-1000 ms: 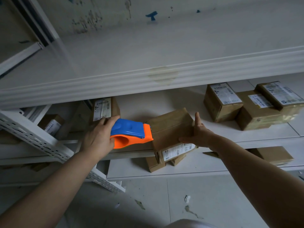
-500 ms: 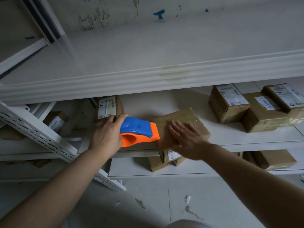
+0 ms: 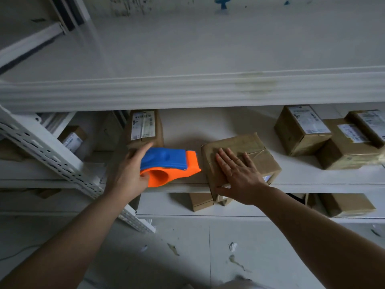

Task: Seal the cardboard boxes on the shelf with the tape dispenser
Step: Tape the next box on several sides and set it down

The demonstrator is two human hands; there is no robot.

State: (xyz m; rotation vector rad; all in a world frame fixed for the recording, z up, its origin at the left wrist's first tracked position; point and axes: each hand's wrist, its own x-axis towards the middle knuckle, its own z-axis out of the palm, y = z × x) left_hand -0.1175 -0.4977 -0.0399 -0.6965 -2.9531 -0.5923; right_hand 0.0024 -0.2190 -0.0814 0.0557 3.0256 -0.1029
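Note:
A blue and orange tape dispenser is held by my left hand, its orange nose pointing right, close to a brown cardboard box. That box lies on the middle shelf and overhangs its front edge. My right hand presses flat on the box's top with straight, spread fingers. Clear tape shows on the box's top. Behind the dispenser stands another labelled box.
Three labelled boxes cluster at the right of the same shelf. More boxes lie on the lower shelf. A perforated white upright slants at the left. The upper shelf's thick edge hangs overhead. Stained floor lies below.
My right hand moved from the box's right side onto its top and now presses it flat. The box tipped down onto the shelf. The dispenser stayed just left of it.

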